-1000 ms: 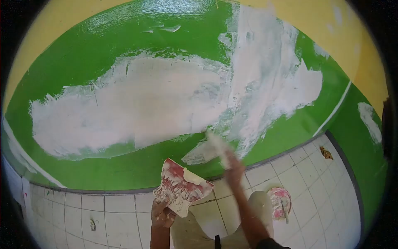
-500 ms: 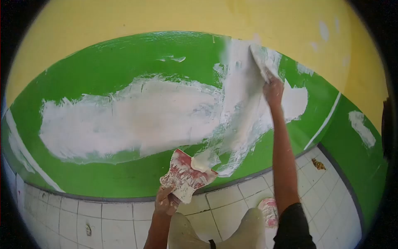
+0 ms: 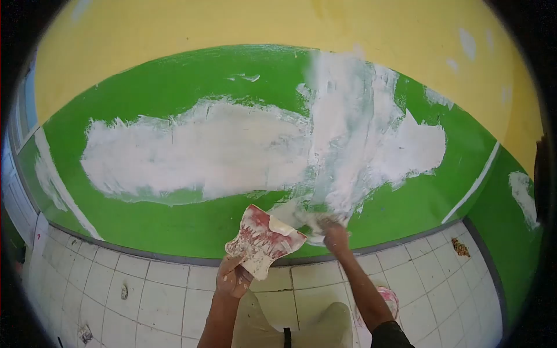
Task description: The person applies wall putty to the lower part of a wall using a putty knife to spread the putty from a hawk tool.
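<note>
My left hand is closed around the narrow end of a red putty spreader, crusted with dried filler. A pale lump of wet putty sits along its upper right edge. Low on the wall, just right of that spreader, my right hand grips a putty knife, smeared by motion, its blade pointing left toward the loaded spreader. Behind both hands rises a green wall with a wide white putty patch and an upright band of putty crossing its right part.
Yellow paint covers the wall above the green. White floor tiles meet it at a grey strip. A pink-and-white stained round thing lies behind my right forearm. Brown debris is on the tiles at right; a door shows far left.
My right hand has come down from the top of the putty band, bringing the putty knife beside the spreader. My left hand stays nearly in place. The view has shifted slightly.
</note>
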Action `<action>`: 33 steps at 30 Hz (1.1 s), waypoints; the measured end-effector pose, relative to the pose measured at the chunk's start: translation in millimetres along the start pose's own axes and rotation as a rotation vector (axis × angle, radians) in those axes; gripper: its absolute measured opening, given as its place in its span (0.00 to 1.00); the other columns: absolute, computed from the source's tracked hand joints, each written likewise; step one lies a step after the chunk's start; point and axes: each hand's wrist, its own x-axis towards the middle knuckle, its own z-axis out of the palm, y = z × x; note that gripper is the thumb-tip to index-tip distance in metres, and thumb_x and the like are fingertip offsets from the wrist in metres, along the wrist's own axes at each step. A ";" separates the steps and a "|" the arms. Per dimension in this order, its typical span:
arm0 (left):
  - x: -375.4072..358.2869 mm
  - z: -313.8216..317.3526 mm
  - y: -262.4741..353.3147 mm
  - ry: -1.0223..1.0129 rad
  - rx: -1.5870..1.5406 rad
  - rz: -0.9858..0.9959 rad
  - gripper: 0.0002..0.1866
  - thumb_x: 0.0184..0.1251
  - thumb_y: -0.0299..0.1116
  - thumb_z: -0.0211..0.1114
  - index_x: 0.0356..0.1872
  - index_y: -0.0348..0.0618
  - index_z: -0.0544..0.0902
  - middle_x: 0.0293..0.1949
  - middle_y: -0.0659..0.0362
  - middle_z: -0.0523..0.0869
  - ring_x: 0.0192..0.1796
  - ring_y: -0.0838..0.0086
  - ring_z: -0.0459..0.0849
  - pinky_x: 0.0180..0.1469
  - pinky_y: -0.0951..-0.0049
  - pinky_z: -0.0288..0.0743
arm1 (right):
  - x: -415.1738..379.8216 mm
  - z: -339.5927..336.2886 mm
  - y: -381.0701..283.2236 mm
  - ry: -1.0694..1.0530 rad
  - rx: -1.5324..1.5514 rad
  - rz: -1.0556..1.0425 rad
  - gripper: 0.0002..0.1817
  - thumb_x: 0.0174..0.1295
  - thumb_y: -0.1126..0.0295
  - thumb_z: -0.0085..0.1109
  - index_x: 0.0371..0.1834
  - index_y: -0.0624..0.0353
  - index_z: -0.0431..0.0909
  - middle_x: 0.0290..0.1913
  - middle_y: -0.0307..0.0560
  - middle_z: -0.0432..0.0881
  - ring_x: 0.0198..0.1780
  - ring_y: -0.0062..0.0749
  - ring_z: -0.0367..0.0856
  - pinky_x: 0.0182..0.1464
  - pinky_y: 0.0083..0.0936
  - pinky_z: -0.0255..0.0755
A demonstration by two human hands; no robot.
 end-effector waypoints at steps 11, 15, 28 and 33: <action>37.6 32.9 9.3 0.053 0.131 -0.014 0.21 0.66 0.27 0.57 0.58 0.28 0.71 0.54 0.45 0.81 0.54 0.59 0.83 0.55 0.57 0.80 | 274.9 -249.0 27.7 0.747 -0.188 -0.183 0.27 0.50 0.79 0.54 0.55 0.45 0.80 0.53 0.47 0.82 0.57 0.44 0.78 0.55 0.36 0.74; 42.7 34.3 11.1 0.023 0.113 0.009 0.20 0.66 0.27 0.57 0.57 0.28 0.72 0.54 0.46 0.81 0.54 0.59 0.83 0.56 0.57 0.79 | 251.9 -159.8 -7.6 0.502 -0.095 -0.064 0.25 0.51 0.75 0.57 0.56 0.47 0.80 0.53 0.46 0.83 0.58 0.41 0.78 0.59 0.35 0.73; 20.2 22.6 16.7 0.103 0.110 0.014 0.24 0.63 0.27 0.58 0.61 0.30 0.68 0.57 0.46 0.79 0.56 0.57 0.82 0.56 0.55 0.80 | 167.7 -201.3 21.8 0.128 -0.529 -0.531 0.27 0.58 0.59 0.55 0.64 0.45 0.70 0.68 0.48 0.69 0.70 0.47 0.64 0.73 0.45 0.54; 24.1 23.1 1.2 0.090 0.105 -0.043 0.24 0.64 0.27 0.57 0.62 0.31 0.68 0.57 0.47 0.79 0.56 0.57 0.82 0.56 0.56 0.80 | 253.7 -278.4 72.9 0.299 -0.652 -0.491 0.29 0.56 0.60 0.60 0.65 0.39 0.72 0.66 0.39 0.73 0.69 0.39 0.66 0.72 0.39 0.58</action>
